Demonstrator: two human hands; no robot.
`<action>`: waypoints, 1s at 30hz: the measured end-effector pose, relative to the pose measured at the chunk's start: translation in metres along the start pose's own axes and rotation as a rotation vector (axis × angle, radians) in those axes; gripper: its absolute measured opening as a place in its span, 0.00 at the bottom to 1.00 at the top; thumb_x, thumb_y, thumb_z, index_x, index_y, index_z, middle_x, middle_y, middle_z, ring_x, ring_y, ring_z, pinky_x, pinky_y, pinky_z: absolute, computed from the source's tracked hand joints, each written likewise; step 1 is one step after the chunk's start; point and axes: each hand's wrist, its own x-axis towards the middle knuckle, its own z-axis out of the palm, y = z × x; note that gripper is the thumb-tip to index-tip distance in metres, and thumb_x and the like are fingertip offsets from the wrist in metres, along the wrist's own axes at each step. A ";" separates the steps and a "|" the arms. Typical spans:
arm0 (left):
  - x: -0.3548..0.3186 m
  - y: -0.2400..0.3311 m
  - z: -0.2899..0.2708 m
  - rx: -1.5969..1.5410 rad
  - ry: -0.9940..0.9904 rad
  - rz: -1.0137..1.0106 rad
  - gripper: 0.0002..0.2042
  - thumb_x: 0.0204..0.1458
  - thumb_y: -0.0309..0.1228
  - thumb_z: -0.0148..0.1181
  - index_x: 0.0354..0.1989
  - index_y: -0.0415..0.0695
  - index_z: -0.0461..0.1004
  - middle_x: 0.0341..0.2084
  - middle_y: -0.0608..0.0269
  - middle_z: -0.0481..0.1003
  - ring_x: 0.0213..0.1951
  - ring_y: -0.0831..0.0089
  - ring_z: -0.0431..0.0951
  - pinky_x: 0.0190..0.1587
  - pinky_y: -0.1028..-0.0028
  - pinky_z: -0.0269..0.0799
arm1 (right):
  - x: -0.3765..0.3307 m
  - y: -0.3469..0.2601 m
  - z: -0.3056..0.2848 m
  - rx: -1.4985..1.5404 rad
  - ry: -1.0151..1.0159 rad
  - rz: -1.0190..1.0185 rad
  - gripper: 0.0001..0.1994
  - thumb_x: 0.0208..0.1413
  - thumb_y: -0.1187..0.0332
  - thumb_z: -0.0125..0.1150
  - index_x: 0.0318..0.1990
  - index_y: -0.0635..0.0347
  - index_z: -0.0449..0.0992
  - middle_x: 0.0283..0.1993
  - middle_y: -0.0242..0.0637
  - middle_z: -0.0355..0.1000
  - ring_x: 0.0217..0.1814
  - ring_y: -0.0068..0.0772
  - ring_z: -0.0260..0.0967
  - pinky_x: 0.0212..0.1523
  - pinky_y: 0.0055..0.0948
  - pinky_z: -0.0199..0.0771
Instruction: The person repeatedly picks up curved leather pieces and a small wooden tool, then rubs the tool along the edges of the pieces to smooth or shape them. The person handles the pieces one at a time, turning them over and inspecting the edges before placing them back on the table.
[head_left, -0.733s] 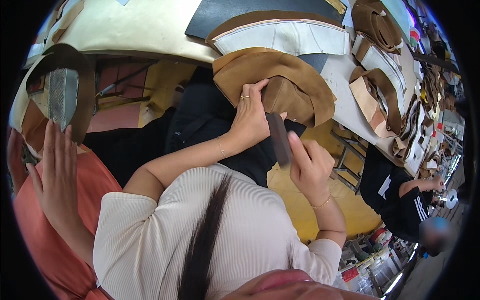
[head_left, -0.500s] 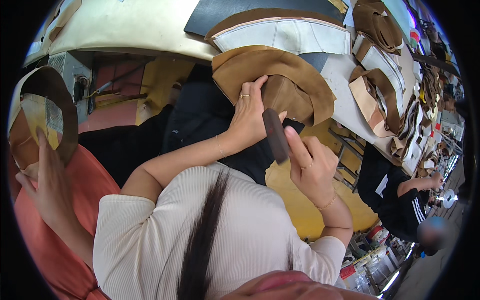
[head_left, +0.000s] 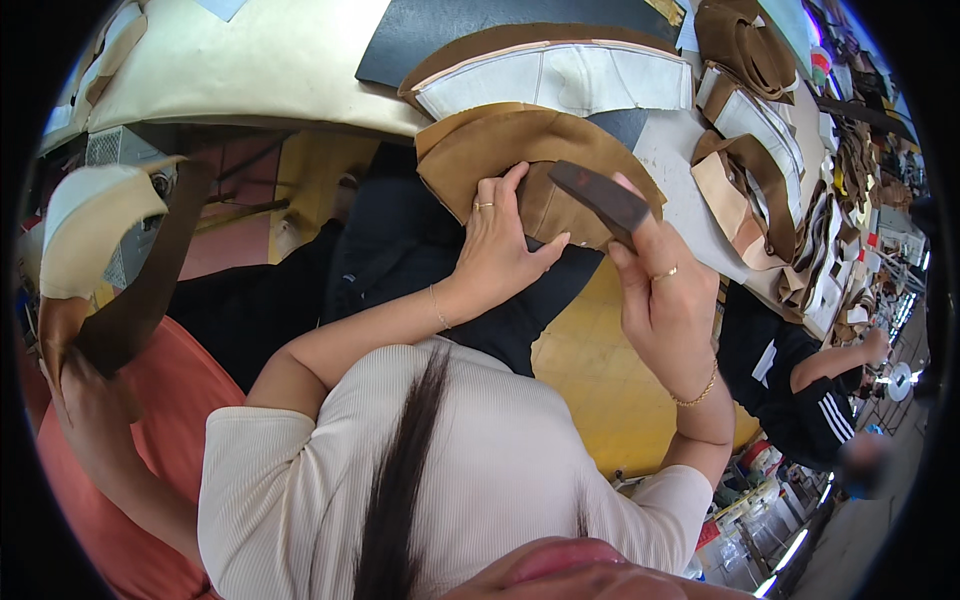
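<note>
A curved brown leather piece [head_left: 480, 150] with a broad, brim-like flap and a seamed inner panel lies at the front edge of the table. My left hand [head_left: 497, 230] holds its near side, fingers bent over the leather and thumb stretched along the lower edge. In my right hand [head_left: 665, 290] is a dark brown flat bar [head_left: 600, 195], gripped at its near end. The bar slants above the right part of the leather; whether it touches cannot be made out. Just behind lies another curved piece with a white lining [head_left: 560, 78].
A black board [head_left: 400, 45] lies on the table beneath the pieces. More brown leather strips [head_left: 745, 190] are heaped to the right. At the left a co-worker's hand [head_left: 85, 390] handles a similar band [head_left: 105, 235], and another person in black [head_left: 790, 390] stands at the right.
My right hand has moved up and to the right, swinging the dark bar over the leather. My left hand stays nearly in place. The co-worker's band at the left has turned over.
</note>
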 end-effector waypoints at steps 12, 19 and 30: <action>0.001 -0.002 0.000 -0.001 -0.025 0.000 0.46 0.48 0.39 0.73 0.69 0.36 0.49 0.53 0.41 0.59 0.55 0.44 0.64 0.59 0.54 0.64 | 0.043 0.009 -0.021 -0.085 -0.410 0.108 0.25 0.60 0.71 0.59 0.67 0.45 0.71 0.33 0.42 0.77 0.30 0.43 0.75 0.32 0.37 0.74; 0.001 -0.001 -0.001 -0.006 -0.070 -0.009 0.46 0.49 0.39 0.73 0.69 0.35 0.48 0.54 0.44 0.58 0.58 0.50 0.62 0.62 0.57 0.61 | 0.047 0.023 -0.013 0.046 -0.291 0.112 0.25 0.62 0.69 0.58 0.68 0.43 0.70 0.29 0.42 0.74 0.30 0.46 0.74 0.33 0.40 0.72; -0.002 -0.001 -0.008 -0.025 -0.124 -0.044 0.47 0.48 0.39 0.73 0.70 0.33 0.47 0.55 0.40 0.57 0.57 0.46 0.63 0.63 0.56 0.61 | 0.043 0.026 -0.021 0.040 -0.358 0.176 0.23 0.63 0.69 0.58 0.66 0.45 0.72 0.42 0.47 0.79 0.38 0.51 0.76 0.40 0.38 0.76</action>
